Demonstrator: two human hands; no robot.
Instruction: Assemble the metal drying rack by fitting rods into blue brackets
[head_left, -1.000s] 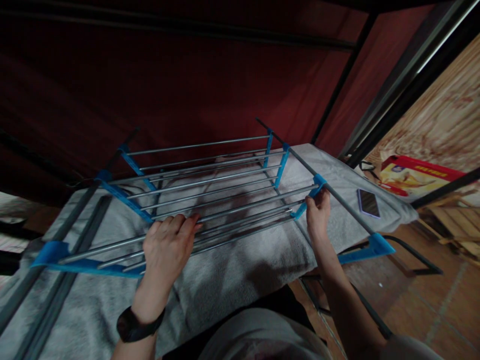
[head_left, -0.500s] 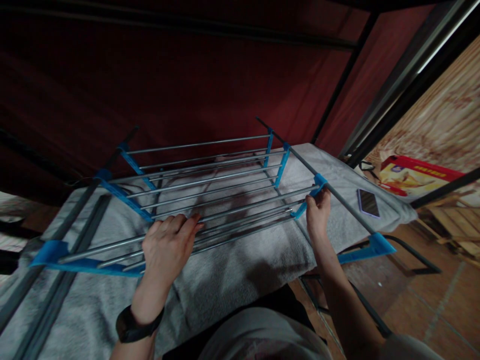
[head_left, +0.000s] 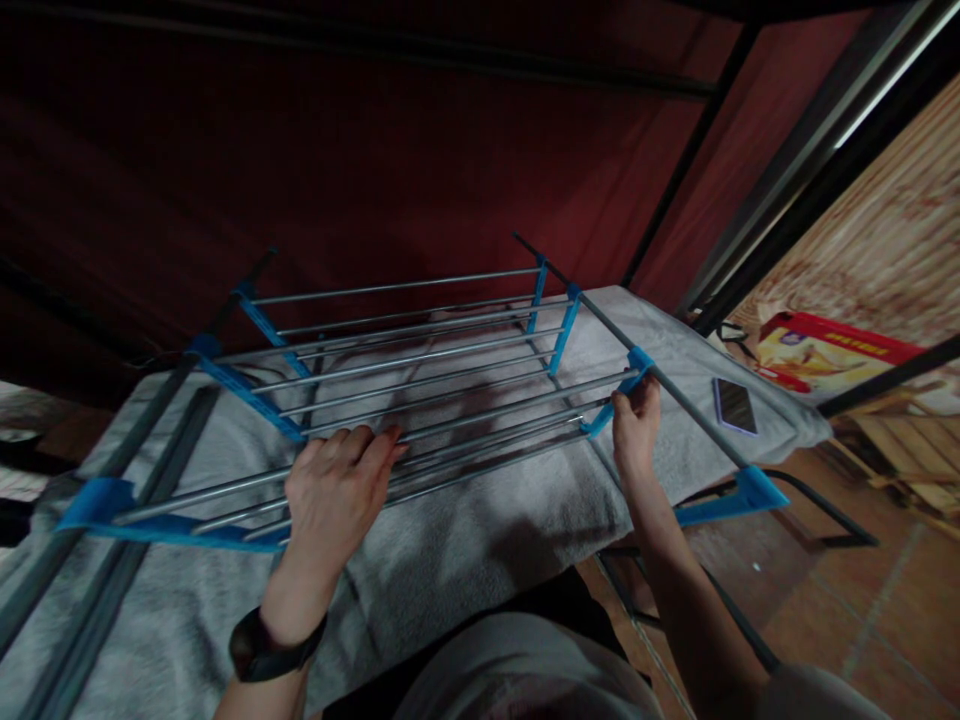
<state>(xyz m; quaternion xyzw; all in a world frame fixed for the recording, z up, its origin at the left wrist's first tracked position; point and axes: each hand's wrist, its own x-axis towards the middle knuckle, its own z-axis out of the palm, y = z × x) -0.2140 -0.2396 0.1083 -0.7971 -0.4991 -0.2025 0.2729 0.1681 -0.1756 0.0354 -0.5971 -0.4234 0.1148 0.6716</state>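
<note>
A metal rack (head_left: pixel 420 357) with grey rods and blue plastic brackets lies on a grey towel-like cloth (head_left: pixel 480 590). My left hand (head_left: pixel 341 485), with a dark watch band on its wrist, is wrapped over the rods of the nearest tier. At that tier's right end, my right hand (head_left: pixel 636 415) grips the blue bracket (head_left: pixel 619 400), close to where it meets the long side pole (head_left: pixel 694 415). My right fingertips are partly hidden behind the bracket. Another blue bracket (head_left: pixel 750 497) sits lower on the same pole, with no rods joined to it.
A phone (head_left: pixel 735 406) lies on the cloth at the right. Beyond it are a red and yellow box (head_left: pixel 832 350) and a wooden crate (head_left: pixel 907 450). Dark red fabric (head_left: pixel 390 170) hangs behind the rack, and black metal bars (head_left: pixel 682 150) frame the space.
Both hands keep their hold on the rack. The rack's left side has shifted very slightly; otherwise almost nothing differs.
</note>
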